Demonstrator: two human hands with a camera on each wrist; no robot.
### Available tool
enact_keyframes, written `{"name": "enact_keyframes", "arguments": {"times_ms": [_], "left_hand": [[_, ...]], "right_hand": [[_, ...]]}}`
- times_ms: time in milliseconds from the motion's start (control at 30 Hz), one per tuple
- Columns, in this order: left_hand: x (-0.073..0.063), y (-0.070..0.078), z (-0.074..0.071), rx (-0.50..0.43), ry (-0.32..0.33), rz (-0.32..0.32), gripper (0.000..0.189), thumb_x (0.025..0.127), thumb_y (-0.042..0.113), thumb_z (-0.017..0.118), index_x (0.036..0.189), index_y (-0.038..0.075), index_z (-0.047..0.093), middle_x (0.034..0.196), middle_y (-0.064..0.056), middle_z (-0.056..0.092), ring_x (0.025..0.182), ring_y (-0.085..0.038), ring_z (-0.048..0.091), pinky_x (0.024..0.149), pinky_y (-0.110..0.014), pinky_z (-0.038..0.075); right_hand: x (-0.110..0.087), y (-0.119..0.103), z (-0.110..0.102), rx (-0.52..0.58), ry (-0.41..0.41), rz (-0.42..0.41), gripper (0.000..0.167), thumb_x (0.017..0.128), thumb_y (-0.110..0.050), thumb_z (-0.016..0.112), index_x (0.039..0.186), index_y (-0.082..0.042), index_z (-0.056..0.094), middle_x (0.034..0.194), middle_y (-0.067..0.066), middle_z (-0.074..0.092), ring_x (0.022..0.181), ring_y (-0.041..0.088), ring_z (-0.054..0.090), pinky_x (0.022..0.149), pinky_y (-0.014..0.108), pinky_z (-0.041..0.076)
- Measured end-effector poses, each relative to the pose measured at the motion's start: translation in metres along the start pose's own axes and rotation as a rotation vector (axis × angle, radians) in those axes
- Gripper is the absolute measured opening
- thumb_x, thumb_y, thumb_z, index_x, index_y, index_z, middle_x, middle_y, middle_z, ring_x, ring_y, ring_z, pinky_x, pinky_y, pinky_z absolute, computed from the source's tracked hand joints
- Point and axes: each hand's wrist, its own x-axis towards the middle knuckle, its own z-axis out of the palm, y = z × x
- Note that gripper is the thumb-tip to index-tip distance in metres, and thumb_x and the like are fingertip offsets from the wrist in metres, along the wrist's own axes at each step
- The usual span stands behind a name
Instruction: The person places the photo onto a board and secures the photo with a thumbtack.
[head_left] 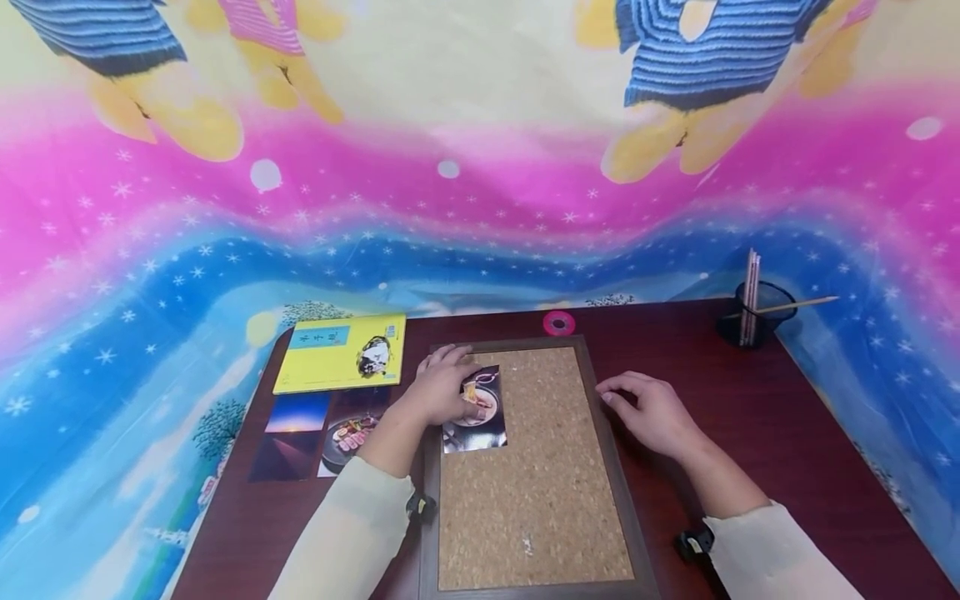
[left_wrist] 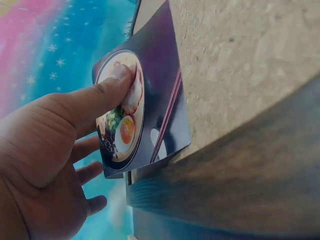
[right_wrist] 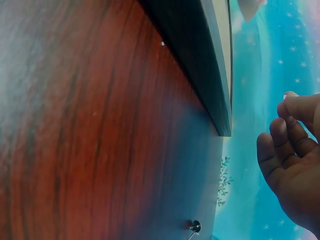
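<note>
My left hand (head_left: 442, 392) holds a photo print of a noodle bowl (head_left: 491, 433) over the upper left of a framed cork board (head_left: 555, 492). In the left wrist view, the thumb lies across the front of the photo (left_wrist: 157, 65) and the other fingers reach behind it. The photo stands tilted off the cork there. My right hand (head_left: 656, 417) hovers beside the frame's right edge, thumb and index finger meeting. At their tips in the right wrist view shows a tiny pinkish-white bit (right_wrist: 286, 95), too small to identify.
A yellow book (head_left: 337, 367) lies at the back left, with a sunset photo (head_left: 292, 433) and a food photo (head_left: 348, 446) in front of it. Behind the board sits a pink tape roll (head_left: 558, 323). A mesh pencil cup (head_left: 761, 321) stands at the back right.
</note>
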Motion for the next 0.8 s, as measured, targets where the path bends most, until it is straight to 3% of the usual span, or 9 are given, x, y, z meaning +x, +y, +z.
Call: {"name": "enact_keyframes", "arguments": {"times_ms": [333,700,800], "left_hand": [[0.008,-0.005,0.01,-0.03,-0.065,-0.057,0.091,0.081,0.055,0.084,0.158,0.022,0.047,0.169,-0.007,0.029,0.156,-0.036,0.017,0.12,-0.067,0.019],[0.006,-0.016,0.02,-0.081,-0.067,-0.089,0.089,0.084,0.058,0.08,0.16,0.031,0.043,0.172,-0.004,0.018,0.156,-0.038,0.012,0.12,-0.068,0.011],[0.006,-0.016,0.02,-0.083,-0.064,-0.097,0.089,0.083,0.059,0.08,0.16,0.032,0.043,0.169,-0.005,0.021,0.152,-0.038,0.016,0.119,-0.068,0.013]], "right_hand": [[0.012,-0.014,0.005,0.017,-0.013,-0.019,0.016,0.101,-0.014,0.07,0.115,-0.011,0.078,0.109,0.0,0.073,0.102,0.022,0.07,0.087,0.049,0.058],[0.043,-0.037,0.024,0.055,-0.035,-0.08,0.016,0.099,-0.013,0.071,0.113,-0.009,0.078,0.108,0.002,0.074,0.098,0.02,0.069,0.082,0.045,0.057],[0.052,-0.045,0.031,0.061,-0.055,-0.079,0.016,0.099,-0.014,0.071,0.113,-0.009,0.078,0.11,0.003,0.075,0.098,0.02,0.069,0.082,0.044,0.057]]}}
